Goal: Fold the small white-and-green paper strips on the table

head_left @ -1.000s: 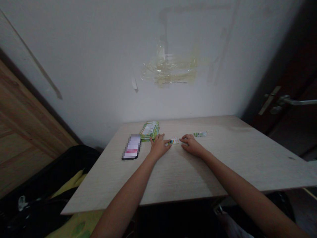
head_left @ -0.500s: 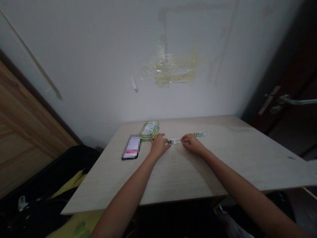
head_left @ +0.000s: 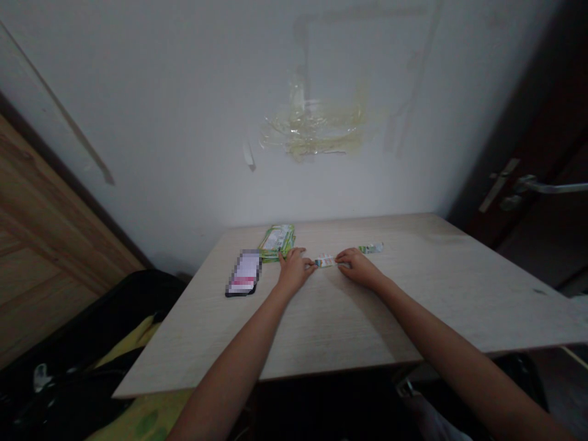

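Observation:
A small, narrow folded wrapper (head_left: 326, 261), white with coloured print, lies flat on the table between my hands. My left hand (head_left: 294, 268) pinches its left end, thumb and fingertips together, with the other fingers resting near the stack of green-and-white wrappers (head_left: 278, 239). At the other end, the bent fingers of my right hand (head_left: 356, 266) press on the wrapper and cover its right edge. Just beyond the right hand is a second narrow folded wrapper (head_left: 373, 248), green and silvery, partly behind the fingers.
A phone (head_left: 245, 273) with a lit, blurred screen lies left of my left hand. The pale wooden table (head_left: 331, 331) meets a wall (head_left: 184, 122) with old tape on it. A dark door with a metal handle (head_left: 558, 188) stands at the right. Dark bags (head_left: 114, 318) sit at the left.

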A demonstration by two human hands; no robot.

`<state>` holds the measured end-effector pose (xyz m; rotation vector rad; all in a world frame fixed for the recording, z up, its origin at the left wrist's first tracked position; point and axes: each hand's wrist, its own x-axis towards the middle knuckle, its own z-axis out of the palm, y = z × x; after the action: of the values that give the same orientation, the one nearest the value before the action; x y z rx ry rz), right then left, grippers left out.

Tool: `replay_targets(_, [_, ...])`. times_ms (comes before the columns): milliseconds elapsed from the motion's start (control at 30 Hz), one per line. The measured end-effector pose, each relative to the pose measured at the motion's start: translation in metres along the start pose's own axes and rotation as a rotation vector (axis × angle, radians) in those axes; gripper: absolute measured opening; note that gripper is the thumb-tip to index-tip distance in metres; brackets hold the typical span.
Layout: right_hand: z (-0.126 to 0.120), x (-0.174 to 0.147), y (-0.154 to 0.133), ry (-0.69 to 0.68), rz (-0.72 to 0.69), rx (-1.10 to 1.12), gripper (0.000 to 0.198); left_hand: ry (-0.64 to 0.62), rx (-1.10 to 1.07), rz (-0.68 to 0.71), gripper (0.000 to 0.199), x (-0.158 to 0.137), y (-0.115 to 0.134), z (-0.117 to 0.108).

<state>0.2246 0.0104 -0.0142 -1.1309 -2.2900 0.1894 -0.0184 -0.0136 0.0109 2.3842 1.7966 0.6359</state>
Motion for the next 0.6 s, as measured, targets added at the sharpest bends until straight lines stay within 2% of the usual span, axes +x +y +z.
replay_targets(300, [0.0000,0.0020,0.0020,-0.005,-0.016,-0.007,0.023,-0.008,-0.008,-0.017,0.025,0.0009,0.0009,0.0001])
replay_targets(600, [0.0007,0.0045,-0.0013,-0.003,0.006,-0.013,0.019,-0.020,-0.019,0.033,0.025,0.0019,-0.0006,0.0005])
